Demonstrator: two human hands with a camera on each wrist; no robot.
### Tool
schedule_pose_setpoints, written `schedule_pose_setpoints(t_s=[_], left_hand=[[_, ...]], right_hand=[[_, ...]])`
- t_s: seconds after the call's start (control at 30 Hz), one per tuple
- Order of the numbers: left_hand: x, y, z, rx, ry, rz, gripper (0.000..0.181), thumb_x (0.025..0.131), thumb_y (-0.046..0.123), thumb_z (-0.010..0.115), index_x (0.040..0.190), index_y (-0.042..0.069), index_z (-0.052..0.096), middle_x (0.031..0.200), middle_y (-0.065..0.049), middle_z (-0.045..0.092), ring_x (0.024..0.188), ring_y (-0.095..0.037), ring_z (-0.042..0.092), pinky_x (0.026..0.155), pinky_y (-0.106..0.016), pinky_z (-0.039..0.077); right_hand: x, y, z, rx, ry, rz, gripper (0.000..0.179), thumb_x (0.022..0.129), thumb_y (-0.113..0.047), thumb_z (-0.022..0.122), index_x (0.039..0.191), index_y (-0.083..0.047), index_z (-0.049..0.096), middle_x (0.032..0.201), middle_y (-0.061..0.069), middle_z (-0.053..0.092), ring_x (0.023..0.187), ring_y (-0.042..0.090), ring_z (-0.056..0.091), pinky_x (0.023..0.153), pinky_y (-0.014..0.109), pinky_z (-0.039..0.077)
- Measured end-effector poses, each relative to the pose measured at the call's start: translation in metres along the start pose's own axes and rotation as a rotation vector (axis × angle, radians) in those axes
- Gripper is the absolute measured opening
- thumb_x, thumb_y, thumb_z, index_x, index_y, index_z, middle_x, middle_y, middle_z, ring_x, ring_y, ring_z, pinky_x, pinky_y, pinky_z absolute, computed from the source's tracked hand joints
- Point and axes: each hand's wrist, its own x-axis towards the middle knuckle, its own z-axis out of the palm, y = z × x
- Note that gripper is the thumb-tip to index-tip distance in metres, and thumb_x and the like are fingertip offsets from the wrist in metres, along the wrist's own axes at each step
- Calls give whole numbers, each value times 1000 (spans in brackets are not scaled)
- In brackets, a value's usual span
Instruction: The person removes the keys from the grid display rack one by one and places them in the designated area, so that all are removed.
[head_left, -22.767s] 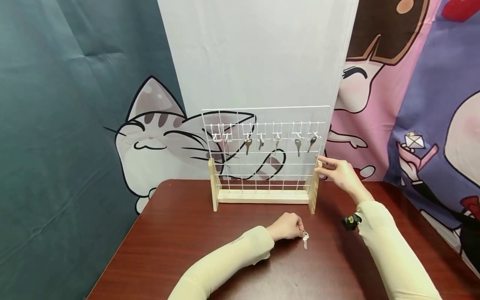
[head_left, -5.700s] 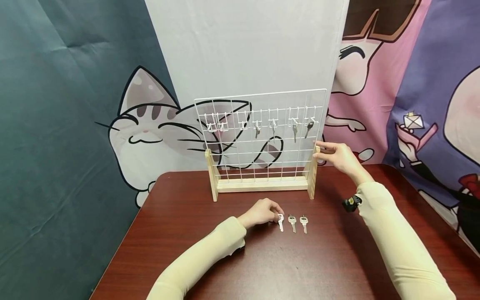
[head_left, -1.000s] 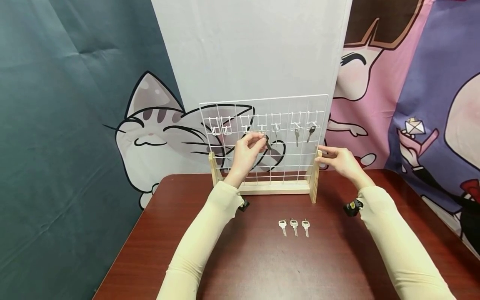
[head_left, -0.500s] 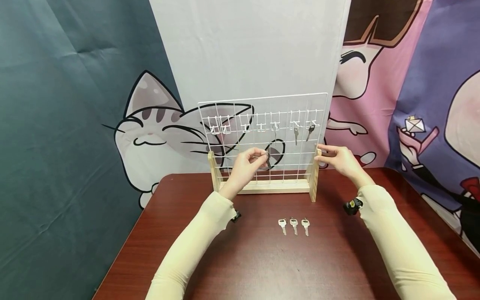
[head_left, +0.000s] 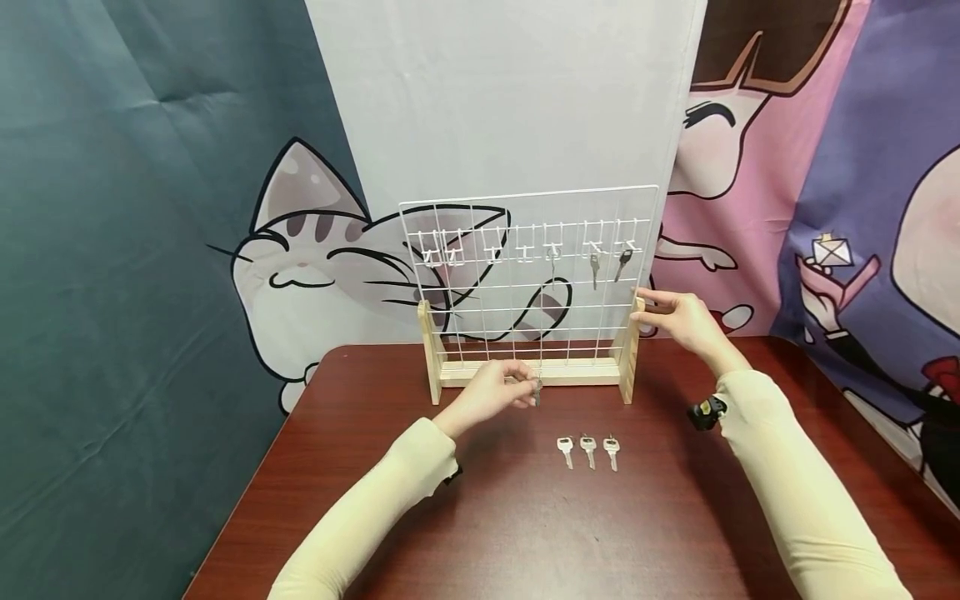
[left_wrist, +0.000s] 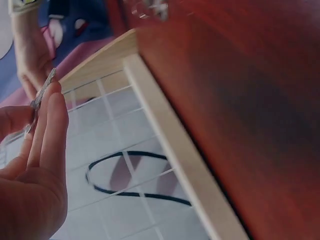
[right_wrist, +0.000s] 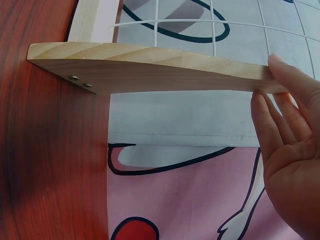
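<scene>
In the head view my left hand point(head_left: 486, 393) pinches a key point(head_left: 537, 393) between thumb and fingertips, low in front of the rack's wooden base bar. The left wrist view shows that key point(left_wrist: 44, 96) edge-on against the fingers. My right hand point(head_left: 681, 323) grips the top of the rack's right wooden side piece point(right_wrist: 165, 67), thumb on one face and fingers on the other. The white wire grid rack point(head_left: 528, 196) stands upright on the table. From its right-hand hooks hang a thin key point(head_left: 553, 268), a silver key point(head_left: 595, 271) and a dark key point(head_left: 623, 265).
Three keys lie in a row on the brown table point(head_left: 480, 533): a left one point(head_left: 566, 451), a middle one point(head_left: 588, 451) and a right one point(head_left: 612, 452). Several bare white hooks point(head_left: 452, 257) are at the grid's left. A printed cloth backdrop point(head_left: 495, 100) hangs behind.
My left hand has drawn a key away from a hook on the grid and brought it down toward the table. The row of keys on the table grew earlier. My right hand stays put.
</scene>
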Motion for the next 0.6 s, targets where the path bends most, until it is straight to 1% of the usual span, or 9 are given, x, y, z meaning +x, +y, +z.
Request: schedule_pose_setpoints(t_s=[0.07,0.17,0.3,0.43,0.5,0.6], left_hand=[[-3,-6,2,1,-23,-15,9,97,3,65,100,-5,67,88,-10,68,76,-21,73,79,-51,60],[-8,-17,7,12,-48,-36,8,96,3,65,97,-5,67,84,-8,68,75,-25,73,78,-53,60],[-14,-32,14,42,-71,-72,9,96,5,66,94,-3,68,82,-9,69,76,-29,74,73,-48,62],[-19,-43,20,74,-93,-111,8,96,6,66,93,-2,70,81,-10,71,73,-27,74,67,-41,63],[-20,-46,22,91,-104,-130,7,95,5,66,93,0,70,80,-9,70,69,-22,73,65,-37,63],[-20,-51,26,64,-121,-191,8,95,3,65,92,-2,70,78,-8,70,65,-18,71,62,-35,63]], right_hand=[[0,0,0,4,-3,4,59,90,-31,78,141,-11,59,129,18,65,85,-10,62,67,14,55],[-1,1,-1,-5,0,8,59,90,-33,78,141,-11,59,128,17,65,86,-9,62,66,14,54],[-2,2,0,-15,8,12,59,89,-35,78,141,-12,60,127,18,66,88,-5,63,66,15,53],[0,2,1,0,6,21,60,89,-35,79,141,-12,60,127,19,66,87,-6,63,66,15,54],[1,2,1,6,6,26,60,88,-35,79,141,-12,60,126,19,66,86,-7,63,66,15,55],[2,0,0,4,12,42,60,88,-36,79,141,-14,61,127,17,66,86,-8,62,66,15,54]])
